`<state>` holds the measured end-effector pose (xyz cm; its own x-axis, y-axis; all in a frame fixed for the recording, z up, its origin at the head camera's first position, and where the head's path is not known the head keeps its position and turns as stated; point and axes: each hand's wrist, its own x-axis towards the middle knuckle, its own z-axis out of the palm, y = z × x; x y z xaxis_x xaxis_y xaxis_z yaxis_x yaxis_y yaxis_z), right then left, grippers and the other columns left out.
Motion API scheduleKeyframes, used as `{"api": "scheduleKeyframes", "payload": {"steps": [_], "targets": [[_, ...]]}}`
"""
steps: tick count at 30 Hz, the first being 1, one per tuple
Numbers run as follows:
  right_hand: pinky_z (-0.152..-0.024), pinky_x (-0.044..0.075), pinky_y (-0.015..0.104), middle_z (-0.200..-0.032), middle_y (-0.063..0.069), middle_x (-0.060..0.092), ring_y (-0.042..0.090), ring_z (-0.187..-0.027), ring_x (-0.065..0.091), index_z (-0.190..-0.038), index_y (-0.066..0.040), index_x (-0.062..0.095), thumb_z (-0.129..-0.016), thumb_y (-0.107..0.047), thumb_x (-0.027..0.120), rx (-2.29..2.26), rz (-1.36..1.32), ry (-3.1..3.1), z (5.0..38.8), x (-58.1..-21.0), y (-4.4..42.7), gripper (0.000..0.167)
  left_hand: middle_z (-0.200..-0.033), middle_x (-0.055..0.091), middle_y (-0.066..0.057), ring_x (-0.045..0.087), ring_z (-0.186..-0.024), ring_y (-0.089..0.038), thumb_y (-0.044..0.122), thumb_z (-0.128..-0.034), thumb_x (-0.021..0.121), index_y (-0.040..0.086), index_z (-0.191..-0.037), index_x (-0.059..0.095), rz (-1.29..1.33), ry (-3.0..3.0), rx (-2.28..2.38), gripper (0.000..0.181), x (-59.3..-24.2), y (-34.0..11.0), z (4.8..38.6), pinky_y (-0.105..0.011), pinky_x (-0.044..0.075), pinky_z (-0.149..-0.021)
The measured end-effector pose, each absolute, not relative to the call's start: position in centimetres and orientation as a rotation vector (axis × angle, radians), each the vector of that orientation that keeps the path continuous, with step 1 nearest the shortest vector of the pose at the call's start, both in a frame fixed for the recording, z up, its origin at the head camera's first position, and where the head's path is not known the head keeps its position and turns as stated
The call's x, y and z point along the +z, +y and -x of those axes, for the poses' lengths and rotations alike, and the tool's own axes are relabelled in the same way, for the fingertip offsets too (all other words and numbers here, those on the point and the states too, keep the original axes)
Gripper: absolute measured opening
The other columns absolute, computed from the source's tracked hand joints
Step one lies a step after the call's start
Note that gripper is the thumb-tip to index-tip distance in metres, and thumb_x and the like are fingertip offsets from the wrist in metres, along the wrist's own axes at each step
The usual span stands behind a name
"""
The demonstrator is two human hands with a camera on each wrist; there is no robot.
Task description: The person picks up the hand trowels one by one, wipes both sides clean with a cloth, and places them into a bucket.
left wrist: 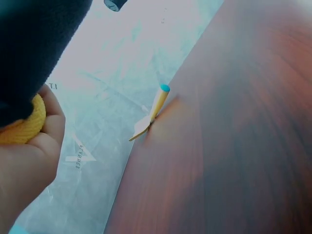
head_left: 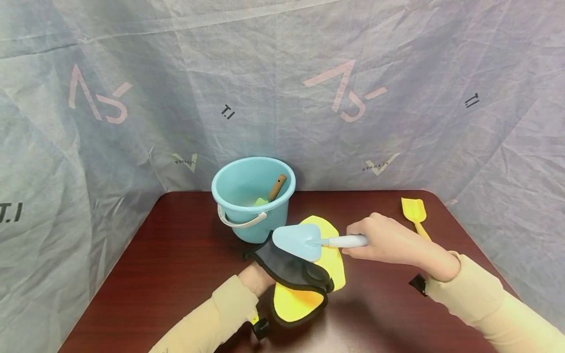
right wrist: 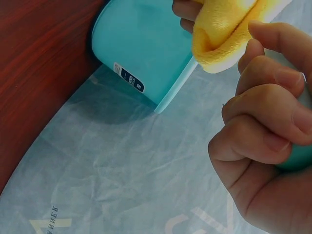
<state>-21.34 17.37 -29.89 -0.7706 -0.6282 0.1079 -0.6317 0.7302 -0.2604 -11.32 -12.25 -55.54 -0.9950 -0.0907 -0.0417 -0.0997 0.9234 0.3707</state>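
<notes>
My right hand grips the white handle of a small hand trowel with a light blue blade. In the right wrist view its fingers are curled round the handle. The blade lies across a soft cloth, yellow on one side and dark grey on the other, with dark edging. My left hand holds this cloth from beneath, fingers curled round a yellow fold. Most of that hand is hidden by the cloth in the head view. Whether the blade presses on the cloth is hard to tell.
A light blue bucket with a white handle stands behind the cloth. Inside it leans a tool with a wooden handle and a green end. A yellow toy shovel lies at the table's right. Grey printed sheeting hangs round the dark red table.
</notes>
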Motion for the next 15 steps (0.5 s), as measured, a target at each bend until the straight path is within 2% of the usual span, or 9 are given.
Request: {"api": "scheduleKeyframes", "payload": {"steps": [1, 2, 5, 8, 9, 11, 12, 13, 15], "targets": [[-0.046, 0.029, 0.017, -0.052, -0.016, 0.03, -0.001, -0.048, 0.026, -0.058, -0.025, 0.045, -0.078, -0.025, 0.069, 0.446, -1.058, -2.911, 21.3, -29.9, 17.4, 0.032, -0.045, 0.046, -0.002, 0.044, -0.043, -0.012, -0.001, -0.071, 0.068, 0.004, -0.052, 0.051, 0.235, 3.112, 0.527, 0.026, -55.8, -12.0, 11.3, -0.031, 0.038, -0.046], [-0.046, 0.029, 0.017, -0.052, -0.016, 0.03, -0.001, -0.048, 0.026, -0.058, -0.025, 0.045, -0.078, -0.025, 0.069, 0.448, -1.059, -2.911, 21.3, -29.9, 17.4, 0.032, -0.045, 0.045, 0.0, 0.043, -0.043, -0.011, 0.0, -0.0696, 0.069, 0.005, -0.052, 0.052, 0.077, 3.168, 0.585, 0.025, -56.2, -12.4, 11.3, -0.03, 0.036, -0.045], [-0.046, 0.029, 0.017, -0.052, -0.016, 0.03, -0.001, -0.048, 0.026, -0.058, -0.025, 0.044, -0.078, -0.024, 0.069, 0.447, -1.063, -2.905, 21.3, -29.9, 17.3, 0.032, -0.046, 0.044, -0.005, 0.044, -0.044, -0.014, -0.01, -0.0684, 0.066, 0.0, -0.054, 0.051, 0.298, 3.494, 0.238, 0.023, -57.6, -11.4, 11.6, -0.031, 0.041, -0.049], [-0.047, 0.029, 0.017, -0.052, -0.016, 0.029, -0.001, -0.049, 0.025, -0.058, -0.024, 0.044, -0.078, -0.024, 0.069, 0.446, -1.073, -2.897, 21.3, -29.8, 17.3, 0.033, -0.048, 0.048, -0.009, 0.05, -0.048, -0.018, -0.013, -0.0726, 0.061, -0.006, -0.056, 0.051, 0.644, 3.501, 0.014, 0.02, -61.6, -11.5, 13.1, -0.033, 0.047, -0.055], [-0.047, 0.029, 0.017, -0.052, -0.016, 0.029, -0.001, -0.048, 0.026, -0.058, -0.025, 0.044, -0.078, -0.024, 0.069, 0.444, -1.072, -2.897, 21.3, -29.8, 17.3, 0.033, -0.048, 0.046, -0.011, 0.049, -0.048, -0.02, -0.016, -0.0774, 0.053, -0.009, -0.056, 0.049, 0.848, 3.475, -0.119, 0.023, -63.5, -11.4, 13.8, -0.036, 0.047, -0.057], [-0.046, 0.029, 0.017, -0.052, -0.016, 0.03, -0.001, -0.049, 0.026, -0.058, -0.025, 0.045, -0.078, -0.025, 0.069, 0.445, -1.07, -2.904, 21.3, -29.8, 17.3, 0.032, -0.051, 0.047, -0.016, 0.05, -0.05, -0.023, -0.016, -0.0818, 0.049, -0.014, -0.062, 0.05, 1.415, 3.409, -0.543, 0.02, -67.5, -11.6, 16.3, -0.037, 0.048, -0.059], [-0.046, 0.029, 0.018, -0.052, -0.016, 0.03, -0.001, -0.049, 0.026, -0.058, -0.026, 0.045, -0.078, -0.025, 0.069, 0.445, -1.066, -2.909, 21.2, -29.8, 17.3, 0.031, -0.053, 0.048, -0.017, 0.05, -0.053, -0.024, -0.015, -0.0848, 0.047, -0.015, -0.065, 0.05, 1.727, 3.138, -0.64, 0.02, -68.4, -11.3, 17.2, -0.037, 0.047, -0.062], [-0.046, 0.029, 0.018, -0.052, -0.016, 0.031, -0.001, -0.049, 0.027, -0.059, -0.026, 0.046, -0.078, -0.025, 0.07, 0.442, -1.065, -2.912, 21.3, -29.7, 17.3, 0.03, -0.055, 0.05, -0.018, 0.051, -0.054, -0.025, -0.014, -0.0858, 0.047, -0.015, -0.068, 0.053, 2.075, 2.992, -0.855, 0.019, -68.8, -11.1, 18.1, -0.036, 0.047, -0.063], [-0.046, 0.03, 0.018, -0.052, -0.016, 0.032, -0.001, -0.049, 0.028, -0.059, -0.027, 0.048, -0.078, -0.025, 0.07, 0.44, -1.067, -2.917, 21.2, -29.7, 17.3, 0.029, -0.06, 0.054, -0.018, 0.054, -0.057, -0.025, -0.011, -0.0898, 0.046, -0.012, -0.074, 0.058, 2.743, 2.571, -0.994, 0.02, -66.5, -10.2, 19.1, -0.035, 0.048, -0.064]]}}
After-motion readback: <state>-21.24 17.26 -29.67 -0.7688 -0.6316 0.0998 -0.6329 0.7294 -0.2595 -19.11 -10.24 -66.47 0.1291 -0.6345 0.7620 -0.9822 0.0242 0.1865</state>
